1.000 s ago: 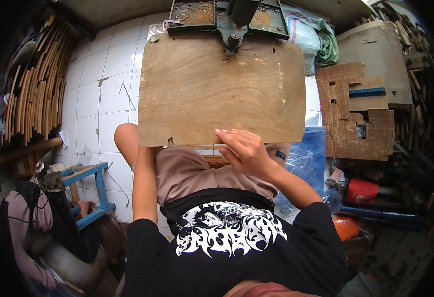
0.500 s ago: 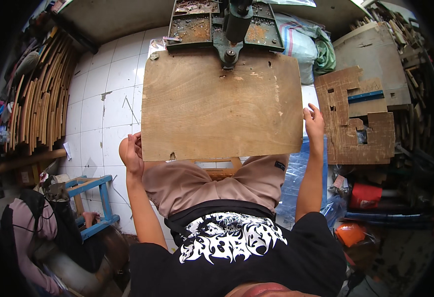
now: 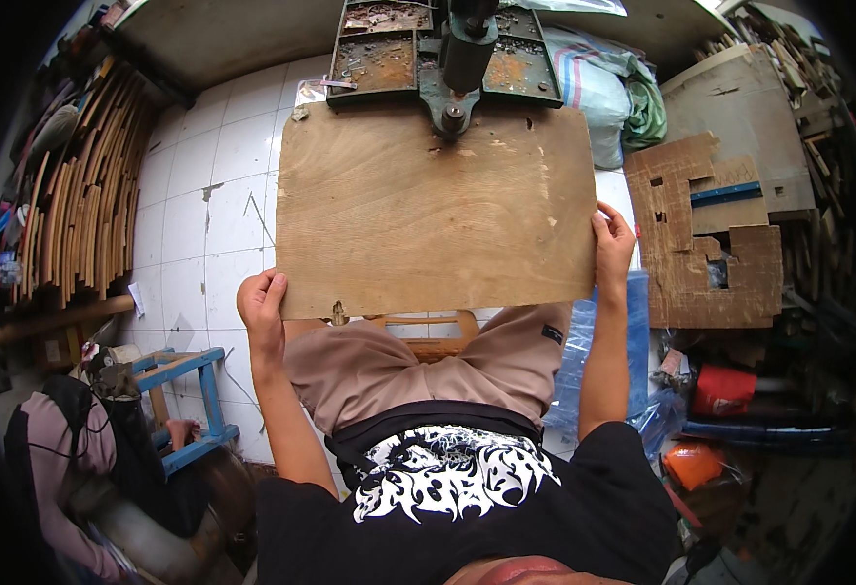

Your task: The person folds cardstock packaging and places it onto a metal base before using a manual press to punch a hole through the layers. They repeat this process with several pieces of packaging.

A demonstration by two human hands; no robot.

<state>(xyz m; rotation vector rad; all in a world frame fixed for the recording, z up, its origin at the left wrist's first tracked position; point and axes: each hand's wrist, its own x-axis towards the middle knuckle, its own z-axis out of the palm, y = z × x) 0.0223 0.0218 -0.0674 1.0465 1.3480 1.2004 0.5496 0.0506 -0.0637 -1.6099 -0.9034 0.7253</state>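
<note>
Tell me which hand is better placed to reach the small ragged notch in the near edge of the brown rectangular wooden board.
Left, most likely: the left hand holds the board at its left edge, close to the notch. The right hand is on the opposite edge, much farther from it.

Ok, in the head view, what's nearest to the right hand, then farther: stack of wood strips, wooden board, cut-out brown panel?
1. Wooden board: touching the right hand.
2. Cut-out brown panel: to the hand's right.
3. Wood strips: far left.
</note>
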